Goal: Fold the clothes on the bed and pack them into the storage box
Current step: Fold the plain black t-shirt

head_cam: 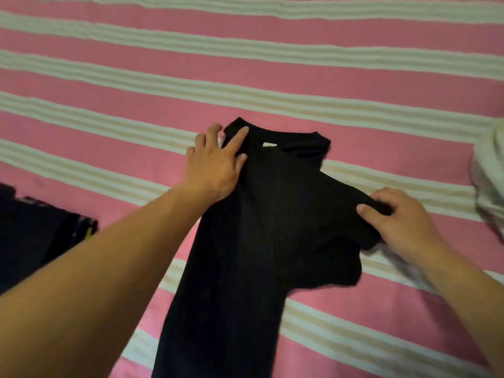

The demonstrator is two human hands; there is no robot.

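The black T-shirt point(261, 214) is soft and light; left hand point(215, 165) presses flat beside its collar, right hand point(401, 216) pinches the sleeve, a good hold.

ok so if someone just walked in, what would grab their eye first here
The black shirt in the middle, dark against the pink and white striped bedspread, draws the eye first. The left hand presses flat on its shoulder by the collar, while the right hand pinches the sleeve out to the right. Next come a dark garment at the left edge and a white one at the right edge.
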